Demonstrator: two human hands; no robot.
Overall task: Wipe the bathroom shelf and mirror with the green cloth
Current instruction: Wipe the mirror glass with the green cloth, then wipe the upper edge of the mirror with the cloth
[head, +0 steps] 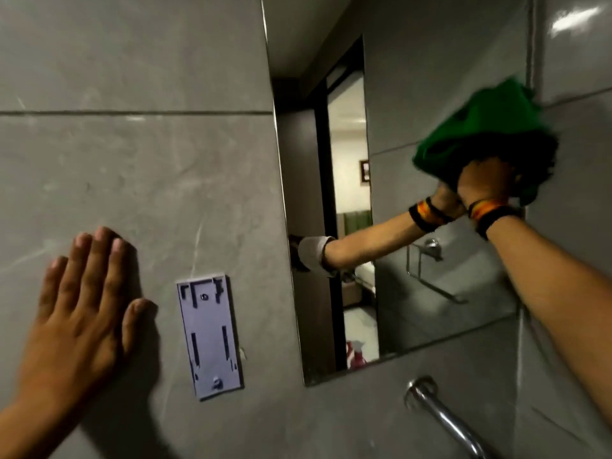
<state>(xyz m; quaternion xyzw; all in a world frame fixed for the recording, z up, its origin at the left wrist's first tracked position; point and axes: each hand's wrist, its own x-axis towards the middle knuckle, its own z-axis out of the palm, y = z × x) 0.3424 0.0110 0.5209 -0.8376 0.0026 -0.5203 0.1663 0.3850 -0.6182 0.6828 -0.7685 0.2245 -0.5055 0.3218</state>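
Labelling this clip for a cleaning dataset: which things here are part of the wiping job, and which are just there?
Part of the job:
- green cloth, gripped by the right hand
- mirror, being wiped near its right edge

Just there:
- left hand, flat on the tiled wall
- purple wall bracket
- chrome tap

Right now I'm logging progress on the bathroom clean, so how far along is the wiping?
Done: nothing can be confirmed; the shelf is out of view. In hand: the right hand presses the green cloth against the mirror near its right edge, while the left hand lies flat on the tiled wall. Left: the glass the cloth isn't covering, as far as visible, and possibly the shelf.
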